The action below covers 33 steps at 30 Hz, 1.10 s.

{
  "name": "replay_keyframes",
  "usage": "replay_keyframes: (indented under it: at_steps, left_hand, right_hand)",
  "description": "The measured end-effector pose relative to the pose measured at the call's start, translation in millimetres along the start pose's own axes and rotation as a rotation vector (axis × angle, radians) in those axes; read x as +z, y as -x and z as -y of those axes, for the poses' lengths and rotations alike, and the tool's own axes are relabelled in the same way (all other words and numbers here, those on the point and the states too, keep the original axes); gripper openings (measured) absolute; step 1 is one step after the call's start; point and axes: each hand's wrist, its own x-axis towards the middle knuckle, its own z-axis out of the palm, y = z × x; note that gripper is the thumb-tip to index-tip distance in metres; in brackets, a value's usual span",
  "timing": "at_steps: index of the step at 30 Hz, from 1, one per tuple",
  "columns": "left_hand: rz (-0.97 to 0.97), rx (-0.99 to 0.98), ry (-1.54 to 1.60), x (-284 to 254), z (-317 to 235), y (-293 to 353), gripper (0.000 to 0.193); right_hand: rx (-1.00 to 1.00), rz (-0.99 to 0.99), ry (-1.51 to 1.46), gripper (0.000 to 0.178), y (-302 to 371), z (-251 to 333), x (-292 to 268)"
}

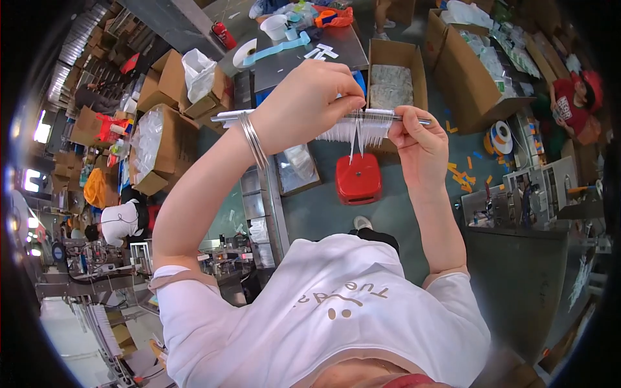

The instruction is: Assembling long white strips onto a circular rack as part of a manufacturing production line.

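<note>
At the frame's upper centre, apparently partway along, gripping a metal rod (226, 118) near its right end in the curled right hand (419, 134) and pinching tightly near mid-rod with the left hand (318, 97), exact hold unclear, with white strips (374, 133) hung in a row, remainder impossible to tell.

A head-worn fisheye looks down from close above, its rim seemingly blurred.

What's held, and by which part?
Right hand: metal rod, near its right end. Left hand: by the thin white strips; its hold can't be told.
</note>
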Motion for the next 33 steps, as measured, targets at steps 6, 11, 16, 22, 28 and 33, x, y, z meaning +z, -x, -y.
replay_keyframes:
  at_steps: [6, 11, 16, 22, 28, 33]
  left_hand:
    - [-0.018, 0.32, -0.305, 5, -6, -3, 0.011]
    - [-0.073, 0.244, -0.23, 1, -9, -6, 0.009]
    - [0.048, 0.108, -0.177, -1, -5, -4, 0.017]
    - [0.028, 0.116, -0.137, 4, -9, -4, 0.015]
    - [-0.106, 0.402, -0.522, 9, -15, -3, 0.008]
    - [-0.103, 0.412, -0.588, 9, -17, -1, 0.015]
  right_hand:
    - [-0.012, -0.022, -0.025, 0.018, 0, 3, -2]
    - [-0.019, -0.01, -0.047, 0.017, -1, 3, -4]
    - [-0.027, 0.014, -0.057, 0.016, -1, 4, -5]
    - [-0.015, -0.051, -0.047, 0.016, 0, 5, -1]
    - [-0.011, -0.037, -0.032, 0.016, 1, 6, -2]
    - [-0.013, -0.028, -0.048, 0.016, 1, 6, -6]
